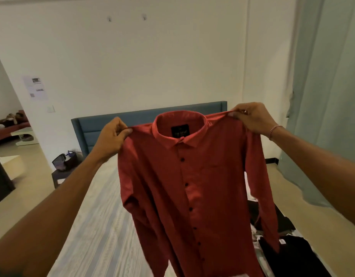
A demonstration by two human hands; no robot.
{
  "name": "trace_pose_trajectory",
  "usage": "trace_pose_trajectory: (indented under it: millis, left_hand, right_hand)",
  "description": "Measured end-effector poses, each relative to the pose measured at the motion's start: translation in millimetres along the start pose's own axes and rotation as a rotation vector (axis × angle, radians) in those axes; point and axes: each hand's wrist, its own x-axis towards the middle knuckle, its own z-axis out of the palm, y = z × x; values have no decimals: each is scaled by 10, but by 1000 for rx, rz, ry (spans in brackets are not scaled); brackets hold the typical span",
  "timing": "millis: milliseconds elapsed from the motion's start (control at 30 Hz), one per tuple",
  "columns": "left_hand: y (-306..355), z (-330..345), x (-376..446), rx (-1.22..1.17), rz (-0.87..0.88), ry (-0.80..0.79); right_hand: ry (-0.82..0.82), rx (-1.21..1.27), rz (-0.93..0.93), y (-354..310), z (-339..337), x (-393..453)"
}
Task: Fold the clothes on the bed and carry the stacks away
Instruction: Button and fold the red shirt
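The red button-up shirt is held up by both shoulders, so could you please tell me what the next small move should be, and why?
Probably lower the red button-up shirt face down onto the bare striped part of the bed. The left hand and right hand each pinch a shoulder, the shirt hangs open in the air, and dark clothes already fill the bed's right side.

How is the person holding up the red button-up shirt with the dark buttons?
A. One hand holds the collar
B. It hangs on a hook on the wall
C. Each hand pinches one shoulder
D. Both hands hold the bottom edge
C: the left hand and the right hand each pinch a shoulder of the red button-up shirt, which hangs open above the striped bed.
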Motion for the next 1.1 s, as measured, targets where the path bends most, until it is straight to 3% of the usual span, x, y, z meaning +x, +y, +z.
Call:
trace_pose_trajectory:
  millis: [67, 167, 300, 367, 467, 600, 667, 800, 967, 1100]
  left_hand:
    - [87, 35, 29, -23, 22, 54]
    - [140, -12, 52, 105, 159, 6]
    - [149, -153, 79, 483, 325, -79]
    - [171, -183, 112, 539, 351, -45]
    - [230, -220, 215, 318, 285, 11]
    - [321, -247, 223, 32, 61, -206]
    - [309, -216, 191, -22, 32, -222]
    - [292, -137, 214, 107, 98, -87]
    - [298, -165, 234, 230, 229, -50]
    - [345, -105, 177, 50, 102, -98]
  right_hand:
    - [69, -74, 7, 52, 11, 35]
    - [153, -109, 45, 136, -29, 62]
    - [137, -101, 40, 188, -98, 9]
    - [91, -88, 26, 189, -120, -11]
    - [42, -28, 22, 148, -131, -15]
    - [-11, 42, 49, 131, -185, -15]
    - [-8, 45, 40, 144, -215, -28]
    - [53, 4, 41, 138, -206, 17]
    - [42, 11, 73, 226, -249, 24]
    - [0, 72, 81, 240, -211, -3]
